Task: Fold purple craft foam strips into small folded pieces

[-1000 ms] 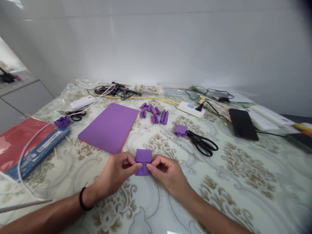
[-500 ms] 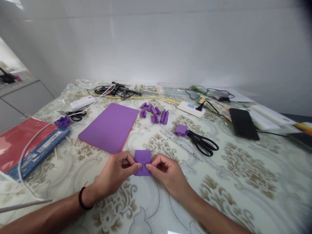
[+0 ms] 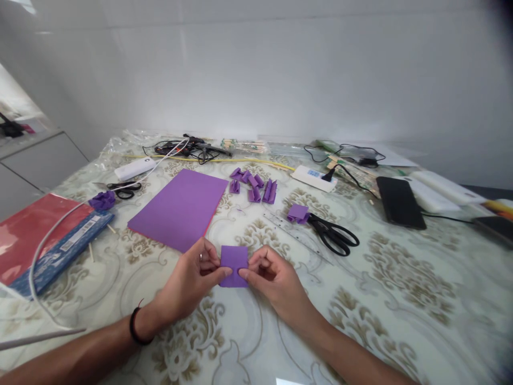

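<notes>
A small purple piece of paper (image 3: 234,257) is held between my hands, low in the middle of the head view. My left hand (image 3: 198,272) pinches its left side, thumb on the front face and fingers behind. On the right side my right hand (image 3: 276,278) grips it the same way. Both thumbs lie near the paper's middle, a little apart. Beyond them a stack of purple sheets (image 3: 180,208) with red under it lies to the left. Several folded purple paper pieces (image 3: 254,184) sit farther back.
Right of my hands lie a clear ruler (image 3: 296,235) and black-handled scissors (image 3: 334,235), with a folded purple piece at the blades. A power strip (image 3: 315,179), a black phone (image 3: 401,203) and cables stand behind. At left are a red packet (image 3: 36,224), crumpled purple paper (image 3: 102,200) and other scissors (image 3: 126,190).
The purple paper looks flatter and smoother between my thumbs. My left fingers have shifted slightly and opened a little, showing a ring. Everything else stays in place.
</notes>
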The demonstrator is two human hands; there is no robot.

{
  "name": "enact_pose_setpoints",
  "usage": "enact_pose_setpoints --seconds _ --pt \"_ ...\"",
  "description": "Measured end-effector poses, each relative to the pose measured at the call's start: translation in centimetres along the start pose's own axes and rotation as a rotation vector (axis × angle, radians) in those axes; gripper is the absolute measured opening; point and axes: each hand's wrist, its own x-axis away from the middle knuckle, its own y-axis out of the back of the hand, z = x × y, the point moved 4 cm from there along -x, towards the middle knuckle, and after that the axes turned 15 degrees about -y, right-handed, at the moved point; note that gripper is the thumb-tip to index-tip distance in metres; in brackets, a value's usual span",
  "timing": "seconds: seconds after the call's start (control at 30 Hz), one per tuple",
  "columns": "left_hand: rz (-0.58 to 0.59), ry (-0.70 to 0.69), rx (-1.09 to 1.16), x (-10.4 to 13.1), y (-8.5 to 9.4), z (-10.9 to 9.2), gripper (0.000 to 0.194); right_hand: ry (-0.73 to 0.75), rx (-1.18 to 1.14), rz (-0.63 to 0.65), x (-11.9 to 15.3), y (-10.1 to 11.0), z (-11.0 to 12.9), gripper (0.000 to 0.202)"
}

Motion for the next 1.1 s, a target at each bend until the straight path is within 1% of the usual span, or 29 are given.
enact_pose_setpoints --seconds 0.17,0.23,0.3,0.4,0.5,0.63,0.77,0.97,1.1 --pt "0.014 -0.004 0.094 -0.1 -0.13 0.42 0.036 0.024 0.015 -0.027 -0.01 0.18 0.08 0.037" --pt "0.046 -0.035 0.121 -0.17 -0.07 0.58 0.034 0.024 0.01 -0.048 -0.02 0.35 0.11 0.036" --pt "0.093 -0.062 0.101 -0.21 0.01 0.67 0.028 0.026 -0.002 -0.059 -0.06 0.5 0.09 0.036" --pt "0.157 -0.064 0.075 -0.2 0.05 0.6 0.023 0.034 -0.023 -0.068 -0.2 0.71 -0.01 0.035" --pt "0.191 -0.058 0.125 -0.17 -0.02 0.25 0.022 0.04 -0.027 -0.069 -0.29 0.85 -0.04 0.032" --pt "0.187 -0.068 0.21 -0.08 0.0 0.02 0.019 0.035 0.012 -0.064 -0.19 0.87 0.19 0.028" --pt "0.198 -0.058 0.193 -0.06 -0.16 0.11 0.015 0.028 0.027 -0.033 -0.08 0.83 0.4 0.027" --pt "0.105 -0.056 0.172 -0.19 -0.13 0.06 0.017 0.048 0.022 0.049 -0.26 0.68 0.44 0.025" --pt "0.078 -0.098 0.121 0.0 0.04 0.14 0.015 0.03 0.008 0.047 -0.35 0.72 0.25 0.025"
